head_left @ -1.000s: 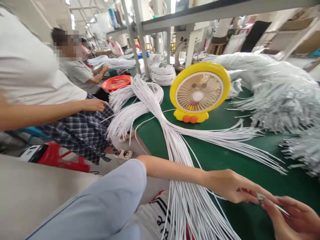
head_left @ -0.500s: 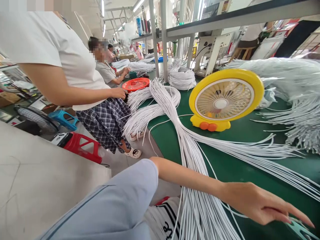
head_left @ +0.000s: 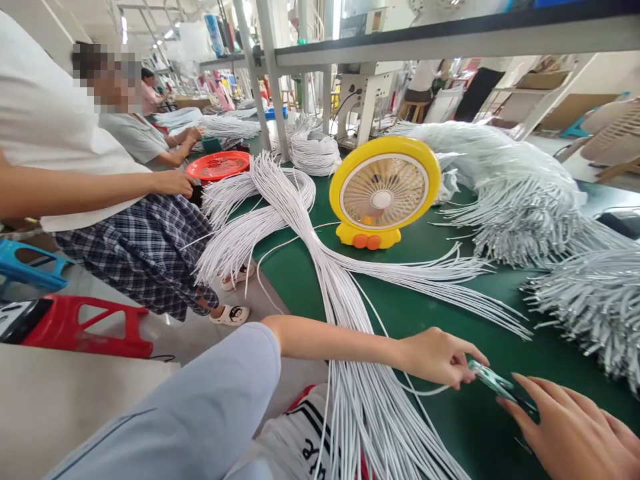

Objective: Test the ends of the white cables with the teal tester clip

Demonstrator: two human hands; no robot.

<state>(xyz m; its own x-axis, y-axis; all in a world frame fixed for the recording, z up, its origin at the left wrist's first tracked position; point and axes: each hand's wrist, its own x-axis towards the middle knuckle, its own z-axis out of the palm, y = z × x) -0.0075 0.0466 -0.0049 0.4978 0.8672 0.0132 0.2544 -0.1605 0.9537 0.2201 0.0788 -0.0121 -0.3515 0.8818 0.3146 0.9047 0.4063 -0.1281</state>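
My left hand [head_left: 437,357] reaches across a thick bundle of white cables [head_left: 350,320] and pinches one end of a small pale green tool [head_left: 493,381] just above the green table [head_left: 425,313]. A single white cable [head_left: 425,391] loops under that hand. My right hand [head_left: 570,433] comes in from the lower right with its fingers stretched out, and the fingertips rest against the tool's other end. My light blue sleeve [head_left: 200,413] covers the left upper arm.
A yellow desk fan [head_left: 383,193] stands mid-table behind the cables. Heaps of silvery wrapped cables [head_left: 540,200] fill the right side. A person in a plaid skirt [head_left: 145,253] stands at the left, another sits beyond by a red tray [head_left: 220,165]. Red [head_left: 80,327] and blue stools sit on the floor.
My left hand has gone from stretched flat to a pinch on the green tool. My right hand has come back into view at the lower right. The view has swung left.
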